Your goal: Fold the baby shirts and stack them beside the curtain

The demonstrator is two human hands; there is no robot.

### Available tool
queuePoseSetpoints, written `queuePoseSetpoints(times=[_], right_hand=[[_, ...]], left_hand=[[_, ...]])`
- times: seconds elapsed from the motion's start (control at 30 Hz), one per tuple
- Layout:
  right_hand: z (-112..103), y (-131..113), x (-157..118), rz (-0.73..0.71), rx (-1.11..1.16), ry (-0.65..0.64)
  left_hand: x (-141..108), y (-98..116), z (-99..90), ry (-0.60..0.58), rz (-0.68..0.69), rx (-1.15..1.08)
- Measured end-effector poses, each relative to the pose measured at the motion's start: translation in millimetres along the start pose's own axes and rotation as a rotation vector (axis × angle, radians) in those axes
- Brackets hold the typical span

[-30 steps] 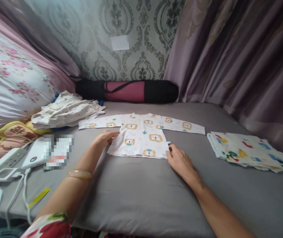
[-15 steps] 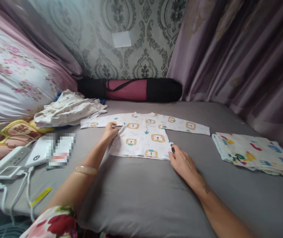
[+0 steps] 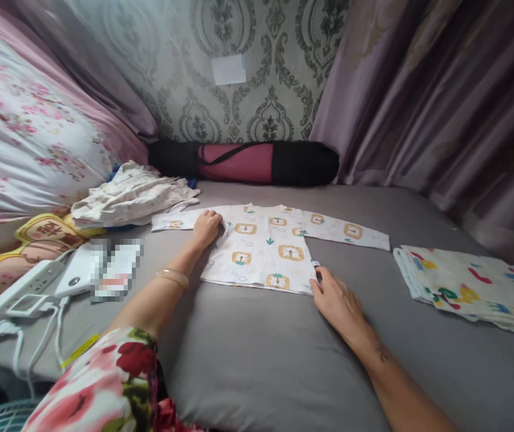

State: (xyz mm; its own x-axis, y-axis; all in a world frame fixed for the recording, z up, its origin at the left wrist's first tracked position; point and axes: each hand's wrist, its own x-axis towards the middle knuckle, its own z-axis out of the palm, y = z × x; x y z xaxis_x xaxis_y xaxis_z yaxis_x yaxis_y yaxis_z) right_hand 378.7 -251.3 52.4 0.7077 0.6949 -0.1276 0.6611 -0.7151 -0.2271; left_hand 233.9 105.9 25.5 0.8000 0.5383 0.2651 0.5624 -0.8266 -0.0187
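Observation:
A small white shirt with lion prints lies spread on the grey sheet, its sleeves stretched out to both sides. My left hand is at the shirt's left armpit, with its fingers curled on the cloth where the sleeve meets the body. At the lower right side edge, near a small tag, my right hand has thumb and fingers closed on the shirt's edge.
Crumpled light clothes lie at the left, beside a yellow cushion, a power strip and white cables. Folded colourful cloth lies at the right. A black and pink bag rests along the wall.
My left hand has moved slightly up and forward along the shirt, toward the sleeve seam. My right hand remains at the lower right edge. The view has shifted a little.

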Motion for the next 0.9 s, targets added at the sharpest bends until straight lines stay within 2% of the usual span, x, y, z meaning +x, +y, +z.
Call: queuePoseSetpoints(times=[0.13,0.27,0.5,0.6,0.67,0.73,0.83,0.9], right_hand=[[0,1,0,-0.003,0.011,0.001],[2,4,1,-0.083,-0.006,0.016],[0,14,3,-0.175,0.008,-0.019],[-11,25,18,-0.193,0.121,-0.066],[-18,33,36,-0.160,0.140,-0.002],[-22,37,61,-0.127,0.100,0.104],[-22,34,97,-0.179,0.025,0.164],[-20,27,116,-0.209,-0.031,0.172]], left_hand=[[4,-6,0.9,0.023,0.012,0.067],[6,-7,3.5,0.018,0.002,0.080],[5,-10,-4.1,-0.050,-0.153,0.087],[4,-6,-13.4,0.018,-0.196,0.051],[1,13,-19.8,0.092,-0.146,-0.051],[-6,50,-25.6,0.083,0.005,-0.230],[-29,131,-34.0,-0.113,0.230,-0.494],[-49,186,-39.3,-0.217,0.393,-0.561]])
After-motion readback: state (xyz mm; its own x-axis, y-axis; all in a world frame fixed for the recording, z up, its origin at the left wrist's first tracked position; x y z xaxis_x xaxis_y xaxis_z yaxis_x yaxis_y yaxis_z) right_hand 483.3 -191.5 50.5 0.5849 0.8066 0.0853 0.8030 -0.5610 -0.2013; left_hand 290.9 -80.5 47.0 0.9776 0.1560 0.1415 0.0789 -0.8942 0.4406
